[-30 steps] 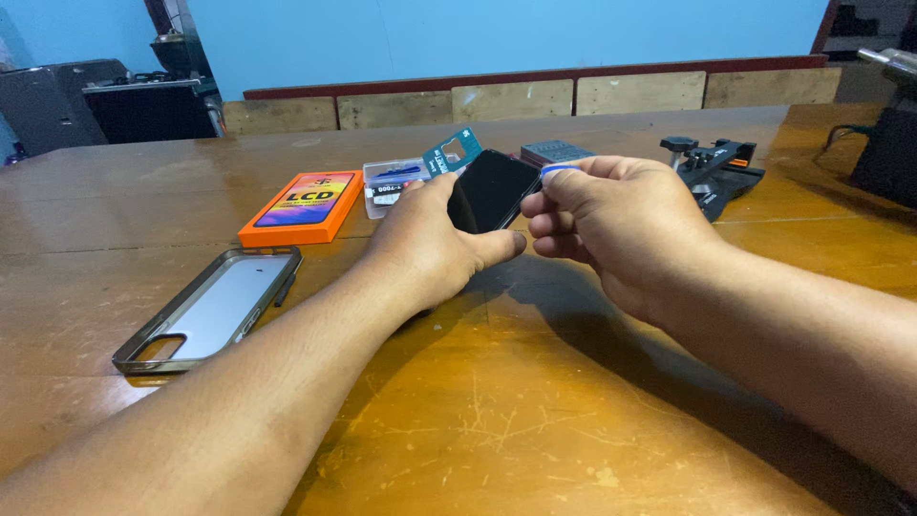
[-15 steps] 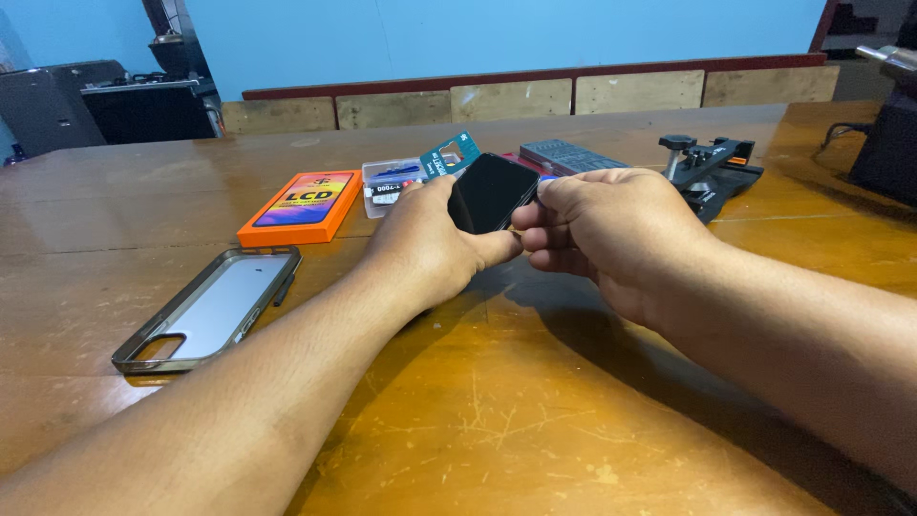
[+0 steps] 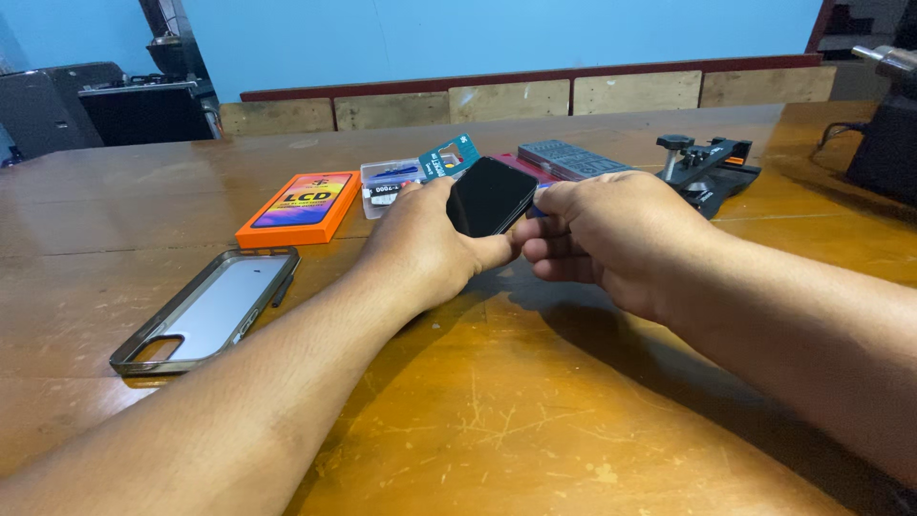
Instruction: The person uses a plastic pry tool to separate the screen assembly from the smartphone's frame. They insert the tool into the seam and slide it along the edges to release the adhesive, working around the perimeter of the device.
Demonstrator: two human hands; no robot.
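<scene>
A black smartphone (image 3: pixel 491 195) is held tilted above the wooden table (image 3: pixel 535 420), its dark screen facing me. My left hand (image 3: pixel 425 244) grips its left and lower edge with thumb and fingers. My right hand (image 3: pixel 607 234) is closed against the phone's right edge, with a thin blue tool tip (image 3: pixel 537 212) showing between its fingers at the phone's side.
A clear phone case (image 3: pixel 205 311) lies at the left. Behind it sit an orange flat box (image 3: pixel 301 205), a clear plastic parts box (image 3: pixel 392 183) and a teal card (image 3: pixel 449 158). A grey ridged block (image 3: pixel 571 158) and a black clamp jig (image 3: pixel 705 167) stand behind my hands.
Both hands have shifted slightly with the phone; its screen has turned a little more towards me. Nothing was let go.
</scene>
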